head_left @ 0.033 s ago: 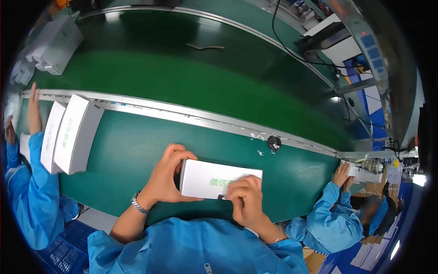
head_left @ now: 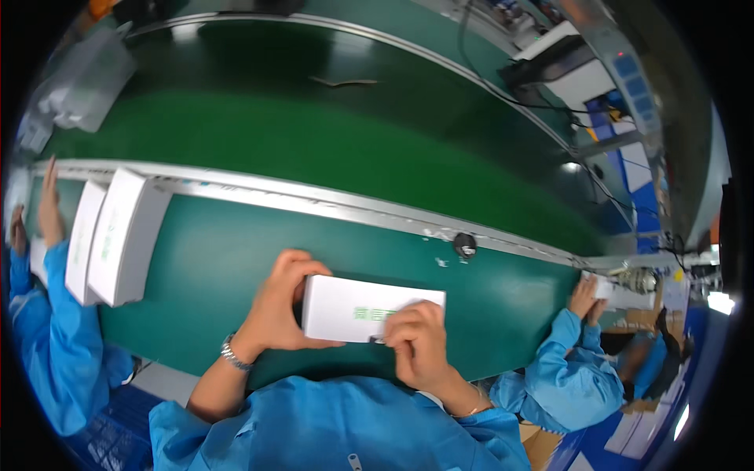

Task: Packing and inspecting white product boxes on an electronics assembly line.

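Note:
A long white cardboard box [head_left: 338,304] with green print on its upper face lies in front of me at the green bench. My left hand [head_left: 276,308], a metal watch on its wrist, grips the box's left end, with the thumb at the near edge and the fingers at the far corner. On the right part of the box my right hand [head_left: 419,337] presses down with curled fingers, covering some of the print. Beside its fingertips, at the near edge, shows a small black patch [head_left: 376,340]; its kind I cannot make out.
Two white boxes [head_left: 118,243] stand at the left, near a co-worker's hand [head_left: 51,208]. A black roll [head_left: 465,245] and white scraps [head_left: 441,262] lie by the metal rail [head_left: 314,206]. Another co-worker's hands [head_left: 583,297] hold something white at the right.
The whole view has shifted slightly, so most things appear a little further left. Both hands keep their hold on the box.

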`<state>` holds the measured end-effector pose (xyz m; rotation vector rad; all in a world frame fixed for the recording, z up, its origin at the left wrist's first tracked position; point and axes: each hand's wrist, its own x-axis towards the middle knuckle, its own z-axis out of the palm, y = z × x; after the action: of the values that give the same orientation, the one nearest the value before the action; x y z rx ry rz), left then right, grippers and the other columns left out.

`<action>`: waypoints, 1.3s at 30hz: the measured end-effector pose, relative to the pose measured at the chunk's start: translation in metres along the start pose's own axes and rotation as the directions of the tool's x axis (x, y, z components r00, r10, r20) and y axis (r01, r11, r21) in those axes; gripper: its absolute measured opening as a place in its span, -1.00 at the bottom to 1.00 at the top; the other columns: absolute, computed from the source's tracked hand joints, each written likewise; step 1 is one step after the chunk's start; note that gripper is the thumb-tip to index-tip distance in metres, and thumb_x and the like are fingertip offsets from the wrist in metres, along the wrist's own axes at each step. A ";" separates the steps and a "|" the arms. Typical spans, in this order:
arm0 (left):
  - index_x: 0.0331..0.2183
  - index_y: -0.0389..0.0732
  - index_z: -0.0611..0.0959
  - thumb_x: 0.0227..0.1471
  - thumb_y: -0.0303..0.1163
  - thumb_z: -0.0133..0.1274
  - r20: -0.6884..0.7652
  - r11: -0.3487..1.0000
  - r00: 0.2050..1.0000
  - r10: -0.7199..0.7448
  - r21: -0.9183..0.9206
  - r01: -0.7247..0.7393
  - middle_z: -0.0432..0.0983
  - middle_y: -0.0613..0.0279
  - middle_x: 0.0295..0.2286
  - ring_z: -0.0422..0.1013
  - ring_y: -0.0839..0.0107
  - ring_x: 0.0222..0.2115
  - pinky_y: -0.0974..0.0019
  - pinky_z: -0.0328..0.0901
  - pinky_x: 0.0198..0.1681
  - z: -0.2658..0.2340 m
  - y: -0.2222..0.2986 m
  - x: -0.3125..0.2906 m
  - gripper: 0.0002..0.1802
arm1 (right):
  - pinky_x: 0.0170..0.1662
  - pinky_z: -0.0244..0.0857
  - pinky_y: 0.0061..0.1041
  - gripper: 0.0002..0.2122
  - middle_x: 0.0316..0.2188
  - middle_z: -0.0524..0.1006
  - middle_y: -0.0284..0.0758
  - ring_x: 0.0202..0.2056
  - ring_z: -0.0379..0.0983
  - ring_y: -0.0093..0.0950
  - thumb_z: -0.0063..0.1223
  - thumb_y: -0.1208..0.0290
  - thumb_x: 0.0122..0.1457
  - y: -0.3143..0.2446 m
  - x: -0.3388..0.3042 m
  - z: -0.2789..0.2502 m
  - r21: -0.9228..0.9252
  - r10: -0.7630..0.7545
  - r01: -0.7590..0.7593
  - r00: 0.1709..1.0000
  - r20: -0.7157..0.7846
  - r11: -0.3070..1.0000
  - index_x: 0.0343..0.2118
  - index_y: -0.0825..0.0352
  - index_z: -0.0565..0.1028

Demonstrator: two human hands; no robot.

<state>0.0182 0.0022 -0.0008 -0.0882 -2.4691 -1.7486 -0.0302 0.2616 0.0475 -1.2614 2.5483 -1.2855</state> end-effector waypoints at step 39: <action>0.25 -0.28 0.26 -0.17 -0.21 0.49 -0.852 0.933 0.516 -0.087 0.112 0.342 0.25 0.04 0.10 0.22 0.15 0.15 0.14 0.09 0.25 -0.053 -0.049 -0.113 0.05 | -0.21 0.27 -0.58 -0.80 -0.43 0.50 -0.48 -0.38 0.32 -0.66 0.27 0.61 0.13 0.150 0.003 -0.068 0.342 0.578 -0.470 0.719 -0.386 0.814 -0.32 0.28 0.42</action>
<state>0.1281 -0.0620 -0.0441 0.9201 -1.9359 -1.0473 -0.1537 0.3545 -0.0092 -0.1211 2.6351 -1.8062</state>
